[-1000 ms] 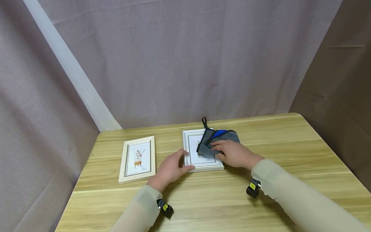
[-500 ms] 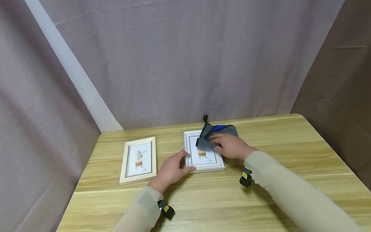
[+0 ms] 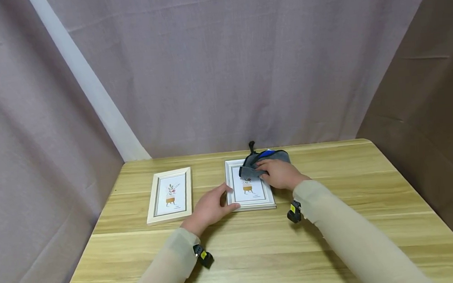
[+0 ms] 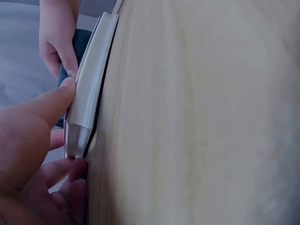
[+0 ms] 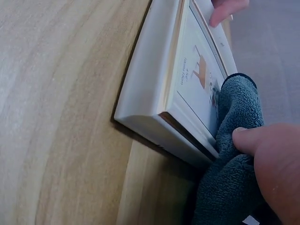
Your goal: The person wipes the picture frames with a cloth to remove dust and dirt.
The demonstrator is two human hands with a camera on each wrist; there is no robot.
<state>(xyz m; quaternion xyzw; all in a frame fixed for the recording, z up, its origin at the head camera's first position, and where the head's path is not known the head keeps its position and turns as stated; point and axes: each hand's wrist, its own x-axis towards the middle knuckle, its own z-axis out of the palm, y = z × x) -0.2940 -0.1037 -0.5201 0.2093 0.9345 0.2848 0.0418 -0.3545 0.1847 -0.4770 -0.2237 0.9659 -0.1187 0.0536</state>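
A white picture frame (image 3: 254, 205) with a potted-plant print lies face up near the table's back edge. My left hand (image 3: 211, 206) grips its near-left corner, thumb at the near edge and fingers along the left side. In the left wrist view the thumb and fingers close round the corner of the frame (image 4: 91, 84). My right hand (image 3: 280, 173) pinches a grey cloth (image 3: 252, 172) with black edging, a blue patch and a hanging loop. This cloth covers the upper right of the print. In the right wrist view the thumb presses into the fluffy cloth (image 5: 229, 183).
A cream picture frame (image 3: 151, 206) with a similar plant print lies on the left of the wooden table (image 3: 258, 253). Grey curtain (image 3: 206, 72) hangs behind the table's back edge, and a brown cloth wall (image 3: 426, 114) stands at the right.
My right hand and the cloth have slid toward the back of the white frame, so more of the print's lower part shows. My left hand keeps its hold on the corner.
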